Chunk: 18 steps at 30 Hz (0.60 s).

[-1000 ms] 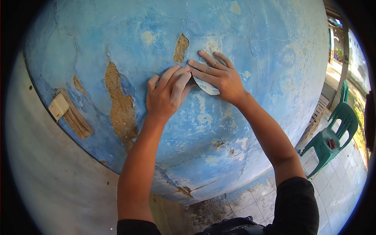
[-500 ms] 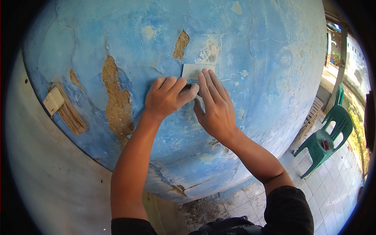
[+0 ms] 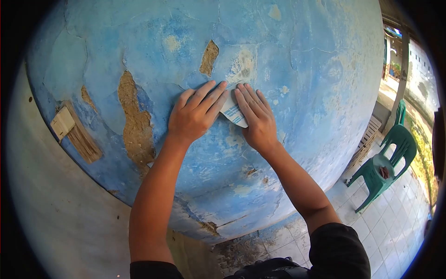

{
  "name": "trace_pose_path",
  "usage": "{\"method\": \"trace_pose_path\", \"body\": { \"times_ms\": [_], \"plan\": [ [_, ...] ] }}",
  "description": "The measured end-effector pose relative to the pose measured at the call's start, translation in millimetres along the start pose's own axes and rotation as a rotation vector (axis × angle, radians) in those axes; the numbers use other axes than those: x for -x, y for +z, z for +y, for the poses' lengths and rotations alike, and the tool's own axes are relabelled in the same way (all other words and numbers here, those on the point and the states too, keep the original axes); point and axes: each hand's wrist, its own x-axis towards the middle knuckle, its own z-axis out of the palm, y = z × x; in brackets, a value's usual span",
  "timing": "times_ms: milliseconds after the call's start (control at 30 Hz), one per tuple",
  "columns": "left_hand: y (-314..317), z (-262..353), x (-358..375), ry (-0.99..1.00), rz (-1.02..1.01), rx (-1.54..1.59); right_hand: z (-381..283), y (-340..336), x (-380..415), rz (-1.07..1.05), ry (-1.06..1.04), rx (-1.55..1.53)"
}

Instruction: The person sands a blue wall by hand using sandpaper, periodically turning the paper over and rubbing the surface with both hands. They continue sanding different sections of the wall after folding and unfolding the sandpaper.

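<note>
Head view | sandpaper (image 3: 232, 113) pinned flat on wall (image 3: 316, 69) between both hands | left hand (image 3: 193, 116) open, fingers spread on its left edge | right hand (image 3: 255, 118) open, palm-down on its right | advice: press evenly, short strokes over flaked patch (image 3: 241, 63) just above fingertips, avoid bare gouge (image 3: 134, 121) left of left hand

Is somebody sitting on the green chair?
No, the green chair stands on the tiled floor with nobody on it.

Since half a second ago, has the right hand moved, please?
Yes: the right hand has turned, fingers now toward the bare brown patch, pressing the sandpaper.
</note>
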Motion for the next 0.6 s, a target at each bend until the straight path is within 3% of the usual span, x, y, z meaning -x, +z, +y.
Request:
{"method": "trace_pose_path", "body": {
  "times_ms": [300, 600],
  "plan": [
    [0, 1, 6, 0.067, 0.039, -0.126, -48, -13, -6, -0.072, 0.143, -0.084],
    [-1, 3, 4, 0.107, 0.037, -0.087, -25, 21, 10, 0.009, 0.177, -0.081]
  ]
}}
